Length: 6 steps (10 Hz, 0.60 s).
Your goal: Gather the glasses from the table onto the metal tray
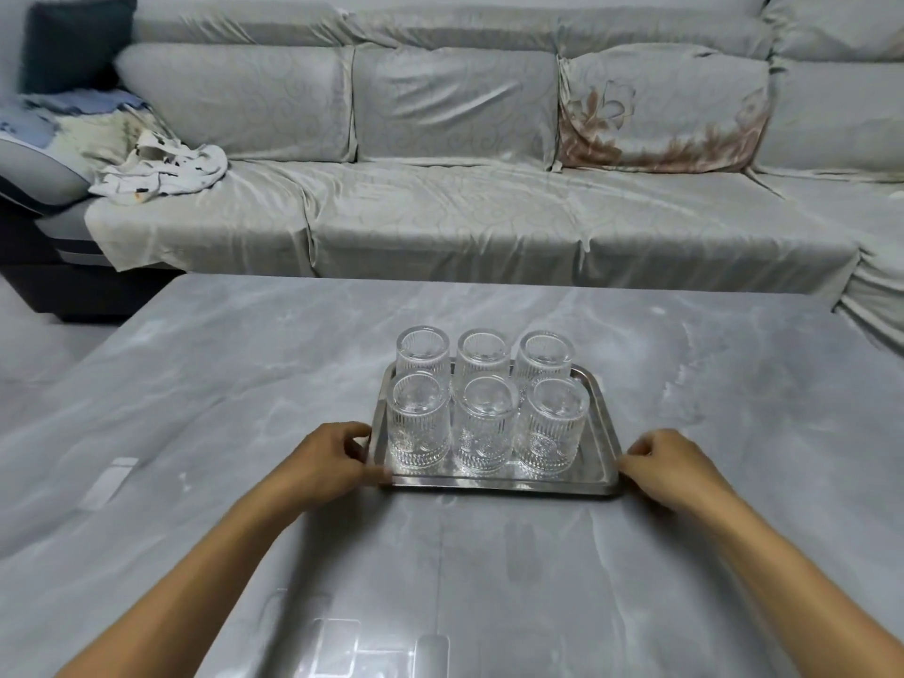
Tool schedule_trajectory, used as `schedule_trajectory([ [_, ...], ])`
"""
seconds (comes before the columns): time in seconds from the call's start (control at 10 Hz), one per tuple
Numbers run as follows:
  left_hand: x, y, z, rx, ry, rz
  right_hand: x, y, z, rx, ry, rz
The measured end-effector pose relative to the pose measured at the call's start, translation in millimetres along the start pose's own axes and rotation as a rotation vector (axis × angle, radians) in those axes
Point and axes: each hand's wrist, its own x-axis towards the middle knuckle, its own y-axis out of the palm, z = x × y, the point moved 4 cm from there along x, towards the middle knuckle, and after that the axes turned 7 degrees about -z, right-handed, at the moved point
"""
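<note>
Six clear glasses (484, 423) with ribbed, patterned walls are set upside down in two rows of three on a rectangular metal tray (599, 423) with rounded corners and a low raised rim, just below the middle of the frame. The glasses are packed close together; whether neighbours touch cannot be told. A strip of bare shiny metal is left along the tray's right side and near edge.

The tray's left rim is gripped by the left hand (325, 462), fingers curled over the edge near the lower left corner. The right rim near the lower right corner is met by the right hand (672, 464), fingers bent against it; whether it is truly clasped cannot be told.

The tray is carried by a glossy grey table (220, 408) with a marbled surface, on which open room is left to every side of the tray. Across the upper frame a sofa (450, 208) is draped in creased pale fabric with a faint scroll pattern. Crumpled white cloth (166, 168) is heaped at upper left. No writing can be read.
</note>
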Motion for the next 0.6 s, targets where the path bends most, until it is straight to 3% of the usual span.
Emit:
schedule_trajectory([
  [0.1, -19.7, 6.2, -10.9, 0.046, 0.068, -0.038, -12.2, 11.8, -5.4, 0.233, 0.112, 0.071],
  [0.3, -26.0, 8.2, -12.9, 0.032, 0.077, -0.159, -14.5, 14.7, -7.6, 0.252, 0.089, -0.006],
  [0.6, -24.3, 9.0, -13.7, 0.02, 0.057, -0.122, -13.0, 16.1, -7.5, 0.248, 0.054, 0.001],
])
